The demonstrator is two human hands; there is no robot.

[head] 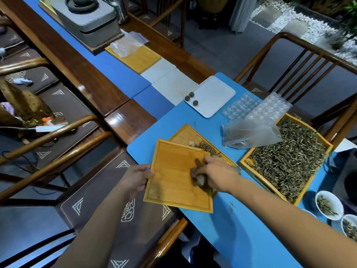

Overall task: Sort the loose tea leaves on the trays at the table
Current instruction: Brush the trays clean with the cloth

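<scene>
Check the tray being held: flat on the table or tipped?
Tipped: the left hand lifts the held tray, its far edge overlapping the second tray.

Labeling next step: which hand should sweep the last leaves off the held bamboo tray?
Right hand: it already grips the brush on the tray. Left hand holds its edge.

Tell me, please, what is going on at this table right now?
A person is sorting tea. The left hand grips the edge of a nearly bare bamboo tray, tilted over a second tray holding a small heap of leaves. The right hand holds a dark brush-like tool against the upper tray. A large tray full of leaves sits to the right.
</scene>
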